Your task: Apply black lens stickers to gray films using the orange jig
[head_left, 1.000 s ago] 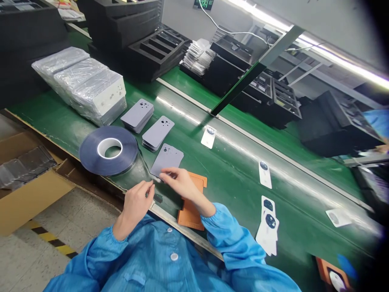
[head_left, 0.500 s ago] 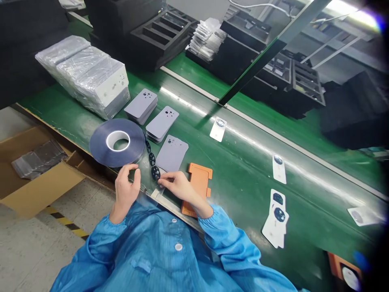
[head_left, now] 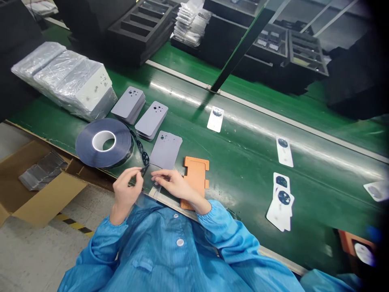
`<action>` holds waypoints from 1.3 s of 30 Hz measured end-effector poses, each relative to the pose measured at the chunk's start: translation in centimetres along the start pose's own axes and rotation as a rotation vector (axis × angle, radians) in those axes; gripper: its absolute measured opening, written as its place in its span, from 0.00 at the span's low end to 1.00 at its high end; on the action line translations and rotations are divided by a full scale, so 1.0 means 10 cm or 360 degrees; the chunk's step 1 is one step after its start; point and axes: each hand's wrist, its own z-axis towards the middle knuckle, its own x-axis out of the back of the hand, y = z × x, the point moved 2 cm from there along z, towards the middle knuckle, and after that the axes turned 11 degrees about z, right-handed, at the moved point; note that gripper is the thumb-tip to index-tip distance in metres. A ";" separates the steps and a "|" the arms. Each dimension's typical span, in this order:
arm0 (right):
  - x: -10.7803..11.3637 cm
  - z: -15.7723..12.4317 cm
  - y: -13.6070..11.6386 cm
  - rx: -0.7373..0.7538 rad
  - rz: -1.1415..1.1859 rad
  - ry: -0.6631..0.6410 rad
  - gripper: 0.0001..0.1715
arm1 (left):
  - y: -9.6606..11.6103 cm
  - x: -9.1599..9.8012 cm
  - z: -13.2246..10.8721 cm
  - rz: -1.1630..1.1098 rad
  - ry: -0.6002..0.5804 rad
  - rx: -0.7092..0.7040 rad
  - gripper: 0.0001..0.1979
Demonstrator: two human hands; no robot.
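Note:
A large roll (head_left: 80, 140) of dark tape with a white core lies at the left, and a strip of round black lens stickers (head_left: 145, 157) runs from it toward my hands. My left hand (head_left: 127, 190) is closed, thumb and finger pinching the strip's dark free end, which is tilted up. My right hand (head_left: 174, 185) is just to the right, fingers stretched toward the strip and slightly apart, with nothing visible in them. Behind it lies a short pile of grey phone back sheets (head_left: 166, 151). Beside its wrist is an orange fixture plate (head_left: 195, 176).
Two stacks of grey sheets (head_left: 127, 103) (head_left: 152, 118) stand behind the roll, near plastic-wrapped bundles (head_left: 91, 91). White cards with black stickers (head_left: 278, 213) lie on the green bench at right. A cardboard box (head_left: 45, 198) is below left. Black trays (head_left: 139, 30) stand at the back.
My left hand has closed on the strip's end, where it was open before. My right hand has let go of the strip. The view has shifted slightly.

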 end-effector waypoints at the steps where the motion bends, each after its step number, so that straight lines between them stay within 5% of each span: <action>1: 0.01 -0.01 0.01 -0.0017 0.0005 0.0014 0.20 | -0.02 0.04 0.01 -0.0023 0.0075 0.0143 0.06; 5: 0.06 -0.06 0.01 0.0020 0.0040 0.0127 0.21 | 0.03 0.15 0.04 -0.0262 0.0187 0.0635 0.10; 9: 0.22 -0.18 -0.05 0.0159 0.0216 0.0348 0.23 | 0.35 -0.02 0.07 -0.0574 -0.0294 0.0693 0.12; 14: 0.61 -0.48 -0.01 0.0180 0.0281 0.0624 0.21 | 0.70 -0.54 0.02 -0.0706 -0.0789 0.0645 0.14; 17: 0.88 -0.67 0.06 0.0226 0.0137 0.0909 0.19 | 0.78 -0.84 -0.01 -0.0617 -0.0905 0.0495 0.14; 22: 1.21 -0.81 0.20 0.0224 -0.0041 0.1307 0.20 | 0.86 -1.12 -0.02 -0.0200 -0.0820 -0.0125 0.09; 29: 1.25 -0.75 0.29 0.0165 -0.0142 0.1319 0.18 | 0.85 -1.24 -0.09 -0.0008 -0.0891 -0.0430 0.14; 39: 1.18 -0.76 0.29 0.0304 -0.0558 0.1342 0.15 | 0.84 -1.30 -0.13 0.0227 -0.0738 -0.0688 0.15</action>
